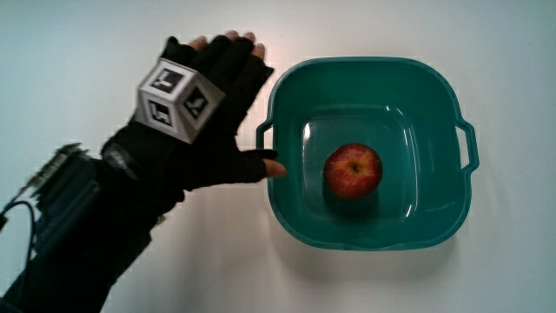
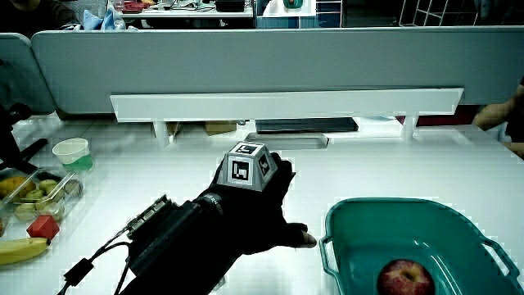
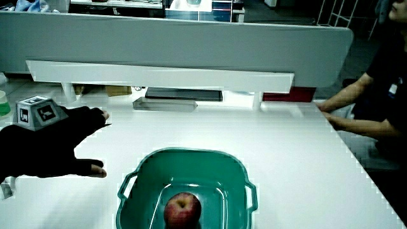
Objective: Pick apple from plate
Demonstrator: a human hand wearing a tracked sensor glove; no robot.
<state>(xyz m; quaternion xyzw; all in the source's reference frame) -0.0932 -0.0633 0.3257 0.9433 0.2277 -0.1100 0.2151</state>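
A red apple (image 1: 353,170) lies in the middle of a teal square basin (image 1: 434,87) with two small handles; it shows in both side views too, apple (image 2: 404,279) in basin (image 2: 352,215), apple (image 3: 183,210) in basin (image 3: 235,166). The hand (image 1: 213,109) in its black glove, with the patterned cube on its back, lies flat over the table beside the basin. Its fingers are stretched out and hold nothing; the thumb tip almost reaches the basin's handle. The hand (image 2: 262,205) and the hand (image 3: 54,143) show the same spread pose in both side views.
A low grey partition (image 2: 246,65) with a white shelf stands along the table. In a side view a clear box of fruit (image 2: 33,197), a banana (image 2: 20,250) and a small pale cup (image 2: 72,153) sit at the table's edge, away from the basin.
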